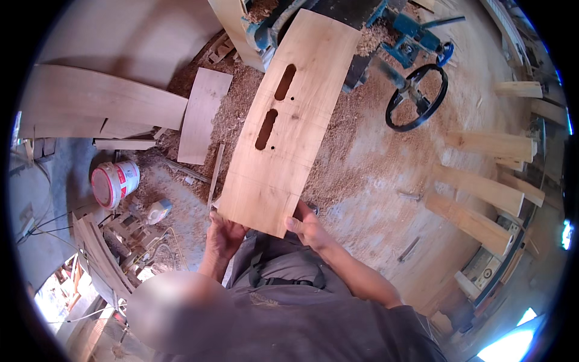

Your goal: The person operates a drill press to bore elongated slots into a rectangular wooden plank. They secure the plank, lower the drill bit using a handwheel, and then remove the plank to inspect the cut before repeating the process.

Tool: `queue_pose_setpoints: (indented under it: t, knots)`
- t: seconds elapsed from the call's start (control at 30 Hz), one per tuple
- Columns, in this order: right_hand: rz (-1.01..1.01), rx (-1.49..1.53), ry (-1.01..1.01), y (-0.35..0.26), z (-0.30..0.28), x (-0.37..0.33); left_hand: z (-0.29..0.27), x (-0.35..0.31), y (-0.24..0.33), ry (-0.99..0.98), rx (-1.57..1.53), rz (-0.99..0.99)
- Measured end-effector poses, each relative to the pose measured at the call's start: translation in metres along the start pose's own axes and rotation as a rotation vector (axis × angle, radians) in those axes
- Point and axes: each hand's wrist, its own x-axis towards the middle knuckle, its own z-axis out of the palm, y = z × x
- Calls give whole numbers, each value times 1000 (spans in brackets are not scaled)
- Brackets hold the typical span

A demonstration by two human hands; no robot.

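A long pale wooden board (277,175) stretches away from my body, its far end over a dark machine table (338,11). Two long rounded slots are cut through it, each with a small dark hole beside it. My left hand (224,236) grips the near left corner, its fingers partly hidden under the wood. On the near right edge, my right hand (306,226) holds the board with the thumb on top and the other fingers beneath.
Right of the machine is a black handwheel (417,98). Sawdust (344,163) covers much of the floor. Several planks (482,187) lie at the right. A loose panel (204,114), a white-and-red bucket (116,184) and a plastic jug (158,211) are on the left.
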Motion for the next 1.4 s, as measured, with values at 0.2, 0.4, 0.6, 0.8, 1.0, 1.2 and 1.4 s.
queue_pose_setpoints:
  t: [0.2,0.4,0.6,0.8,1.0,1.2,1.4]
  knots:
    - [-39,61,5,12,-4,45,-33,39,2,45,52,74]
    - [-100,73,-28,-6,1,72,5,70,32,40,111,113]
    - [-112,131,64,-28,-2,123,28,131,62,-24,56,128]
    - [-188,90,253,-91,-8,146,85,189,61,-1,47,143]
    - [-466,-564,556,-218,-16,97,149,270,49,76,-94,154]
    - [-957,-500,605,-370,-155,56,204,294,37,199,-93,269]
    - [-937,-304,392,-477,-176,78,217,291,33,219,-68,330]
